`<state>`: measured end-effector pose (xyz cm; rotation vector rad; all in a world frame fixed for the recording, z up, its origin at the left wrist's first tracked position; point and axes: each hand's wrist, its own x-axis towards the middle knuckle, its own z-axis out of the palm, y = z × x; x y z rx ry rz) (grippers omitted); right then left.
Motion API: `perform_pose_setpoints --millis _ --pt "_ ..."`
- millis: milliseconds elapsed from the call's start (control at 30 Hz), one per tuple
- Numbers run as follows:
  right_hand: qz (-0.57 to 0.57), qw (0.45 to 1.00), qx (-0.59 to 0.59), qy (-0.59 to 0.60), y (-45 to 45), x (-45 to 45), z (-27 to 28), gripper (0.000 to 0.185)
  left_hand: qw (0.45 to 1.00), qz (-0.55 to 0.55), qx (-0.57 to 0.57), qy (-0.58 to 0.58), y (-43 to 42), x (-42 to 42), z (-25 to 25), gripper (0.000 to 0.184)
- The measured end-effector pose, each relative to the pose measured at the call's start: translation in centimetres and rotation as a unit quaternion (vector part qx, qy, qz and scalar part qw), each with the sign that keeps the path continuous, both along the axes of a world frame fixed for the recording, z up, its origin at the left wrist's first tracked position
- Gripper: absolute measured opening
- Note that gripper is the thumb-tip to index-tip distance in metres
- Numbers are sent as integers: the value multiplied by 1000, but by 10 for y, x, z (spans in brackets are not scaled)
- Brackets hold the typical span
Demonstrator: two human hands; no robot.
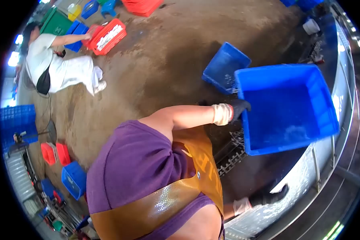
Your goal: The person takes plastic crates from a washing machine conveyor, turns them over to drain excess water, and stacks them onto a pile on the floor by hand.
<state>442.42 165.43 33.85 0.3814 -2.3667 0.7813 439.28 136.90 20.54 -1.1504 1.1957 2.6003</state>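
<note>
My left hand point(239, 109), in a dark glove with a white and red cuff, is closed on the near rim of a large blue plastic bin point(282, 116). The bin is tilted with its mouth towards me, and a little pale residue shows inside. My right hand point(269, 196), also in a dark glove, is apart from the bin, fingers stretched out over the shiny metal surface point(296, 180). It holds nothing that I can see. Another blue bin point(227, 66) rests on the wet floor just beyond the held one.
A co-worker point(60, 66) in white reaches to a red crate point(110, 37) filled with white items. Blue, green and red containers stand behind. A metal rail point(316, 170) runs along the right side. Red baskets point(49, 153) and a blue bin point(74, 180) are at the left.
</note>
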Motion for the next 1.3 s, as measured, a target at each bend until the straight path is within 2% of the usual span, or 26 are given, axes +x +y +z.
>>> perform_pose_setpoints --millis 33,67,100,133,167,200,233,300,333,433,467,500,533,567,633,700,733,767,800,967,1033,1067,1100,1167,1233,1300 --pt "-77 996 -45 -20 37 -11 -10 47 998 8 44 38 -3 -4 -30 11" --pt "-210 964 62 -151 45 -17 -4 54 989 14 -107 101 -5 -9 -99 9" --pt "-337 890 157 -265 74 -5 3 61 995 33 -88 38 -7 -10 -95 9" --pt "-276 872 -13 -405 120 -17 -17 70 996 57 -65 -25 -10 -11 -90 10" --pt "-245 889 -1 -386 158 -24 -53 77 992 84 -41 -85 -13 -12 -84 11" --pt "-317 856 136 -385 135 -30 -46 79 980 178 -32 -86 -18 -22 -100 15" --pt "-386 798 268 -378 104 -35 -36 82 992 79 -78 -65 -33 -21 -149 20" --pt "-434 793 221 -366 99 -38 -39 85 984 161 16 -78 -53 -30 -192 18" --pt "-448 784 213 -373 93 -39 -39 84 983 159 -18 -92 -63 -32 -167 17" --pt "-481 774 213 -353 75 -44 -43 81 964 205 69 -155 -73 -40 -277 12" --pt "-467 812 80 -341 70 -46 -46 76 956 258 104 -91 -69 -40 -320 12" --pt "-441 837 -52 -319 70 -49 -51 73 936 307 108 -135 -65 -45 -347 16" --pt "-431 840 -65 -322 73 -52 -52 65 915 341 145 -156 -61 -47 -354 21" --pt "-485 800 120 -331 74 -50 -48 62 907 386 110 -126 -49 -48 -358 21" --pt "-405 864 -52 -294 72 -49 -55 60 887 393 117 -214 -35 -34 -410 23" --pt "-434 856 -25 -280 70 -55 -61 57 874 403 216 -165 -25 7 -492 28" --pt "-440 845 -18 -303 95 -47 -61 55 848 443 192 -217 -21 -18 -466 31" --pt "-447 832 -13 -327 105 -39 -62 53 850 435 191 -227 -20 -19 -477 31" --pt "-445 838 -35 -315 86 -46 -60 51 854 433 185 -222 -19 -14 -489 23" --pt "-478 820 2 -315 63 -66 -59 51 859 433 235 -141 -55 -56 -496 33" --pt "-506 804 23 -312 74 -61 -59 52 852 422 284 -122 -71 -105 -443 33" --pt "-468 817 136 -309 94 -53 -57 53 854 417 285 -122 -77 -119 -436 33" --pt "-423 817 247 -304 108 -48 -57 55 866 425 234 -121 -82 -132 -435 32" --pt "-452 814 199 -305 120 -46 -56 56 878 426 179 -123 -89 -142 -451 31" --pt "-438 812 265 -281 125 -38 -54 57 892 425 18 -154 -103 -140 -490 29" --pt "-425 839 183 -286 98 -55 -58 56 886 437 -34 -150 -114 -141 -513 29"
